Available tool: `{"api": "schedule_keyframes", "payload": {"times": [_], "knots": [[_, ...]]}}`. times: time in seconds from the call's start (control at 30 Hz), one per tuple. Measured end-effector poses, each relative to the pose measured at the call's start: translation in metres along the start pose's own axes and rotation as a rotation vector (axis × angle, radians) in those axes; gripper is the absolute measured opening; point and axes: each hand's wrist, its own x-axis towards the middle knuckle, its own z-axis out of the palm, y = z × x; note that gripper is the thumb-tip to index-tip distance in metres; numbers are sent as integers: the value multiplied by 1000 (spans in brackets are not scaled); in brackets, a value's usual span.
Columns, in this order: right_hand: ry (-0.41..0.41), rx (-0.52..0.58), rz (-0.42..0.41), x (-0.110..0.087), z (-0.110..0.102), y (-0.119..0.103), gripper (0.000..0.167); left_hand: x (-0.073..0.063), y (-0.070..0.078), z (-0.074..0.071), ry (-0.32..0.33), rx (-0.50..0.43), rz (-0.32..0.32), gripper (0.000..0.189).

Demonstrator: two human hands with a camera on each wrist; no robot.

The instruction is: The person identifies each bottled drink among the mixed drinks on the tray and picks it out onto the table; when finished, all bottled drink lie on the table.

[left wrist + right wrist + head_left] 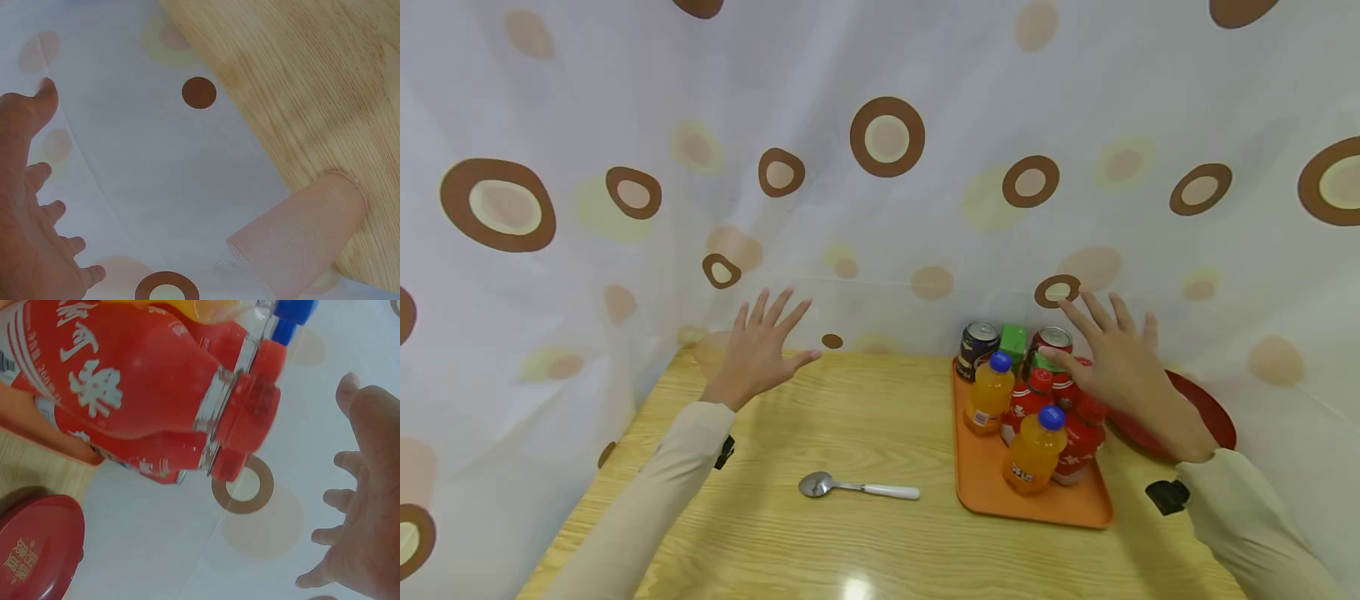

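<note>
My left hand (752, 358) is raised above the left part of the table, fingers spread and holding nothing. Behind it stands a pale pink cup (306, 234), mostly hidden by the hand in the head view. On the right, my right hand (1120, 375) hovers with spread fingers over an orange tray (988, 497), apart from the bottles there. The tray carries orange-drink bottles (1033, 454) with blue caps, red bottles (150, 375) with red caps, a dark can (976, 350), a red can (1051, 337) and a green box (1012, 340). A spoon (891, 492) with a white handle lies between the hands.
A red round dish (1210, 412) sits right of the tray, partly behind my right forearm. The wooden table (850, 417) meets a white curtain (880, 225) with brown ring patterns at its back and sides.
</note>
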Motion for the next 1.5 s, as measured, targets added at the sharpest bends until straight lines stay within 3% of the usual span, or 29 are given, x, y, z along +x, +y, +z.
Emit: {"api": "schedule_keyframes", "payload": {"times": [0.1, 0.2, 0.33, 0.47, 0.57, 0.77, 0.93, 1.2, 1.5], "knots": [[124, 85, -22, -6, -3, 6, 72, 0, 0, 3, 23, 21, 1, 79], [218, 187, -5, -16, -4, 13, 51, 1, 6, 5, 105, -40, 21, 65], [246, 284, 67, -30, -2, 22, 33, 4, 20, 8, 221, -187, 82, 38], [253, 326, 99, -40, 0, 34, 22, 10, 30, 14, 190, -279, 80, 28], [171, 355, 122, -46, 2, 43, 21, 14, 35, 23, 127, -362, 40, 27], [-208, 508, 223, -57, 13, 60, 26, 15, 53, 42, 34, -548, 34, 30], [-402, 624, 311, -69, 31, 66, 24, 17, 73, 62, -69, -643, 32, 39], [-539, 770, 425, -87, 61, 69, 22, 22, 108, 91, -128, -827, 18, 42], [-555, 797, 487, -93, 80, 68, 29, 30, 147, 105, -182, -1025, 20, 45]]}}
